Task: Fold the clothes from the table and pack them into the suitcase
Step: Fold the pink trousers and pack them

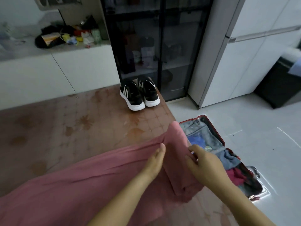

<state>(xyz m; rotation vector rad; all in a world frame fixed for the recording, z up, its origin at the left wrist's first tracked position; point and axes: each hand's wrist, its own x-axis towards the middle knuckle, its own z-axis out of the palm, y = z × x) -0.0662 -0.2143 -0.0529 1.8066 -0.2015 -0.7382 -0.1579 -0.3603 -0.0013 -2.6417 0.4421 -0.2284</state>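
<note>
Pink cloth (81, 185) lies spread over the near part of the desk (65, 119), reaching from the near left corner to the right edge. Its right end is folded over into a narrow band running front to back. The left hand (154, 162) has its grip closed on the cloth, fingertips pinching a bunch of it at the inner side of the band, where creases fan out to the left. The right hand (205, 162) has its fingers curled round the band's outer edge, at the desk's right edge.

On the floor (244, 119), just beside that edge and below the right hand, the suitcase (218, 136) lies open. It has a red rim and grey lining, with blue, grey and dark red clothes already inside. The band's far tip hides its near-left corner.

Beyond the cloth the brown patterned desktop is bare up to a pair of black shoes (140, 93) with white soles, standing side by side at the far right corner. Behind them is a dark glass cabinet (156, 38), with a grey fridge (244, 46) to its right. To the left, a white counter (48, 49) carries blurred clutter. The pale floor past the suitcase is open as far as a black box (280, 82).
</note>
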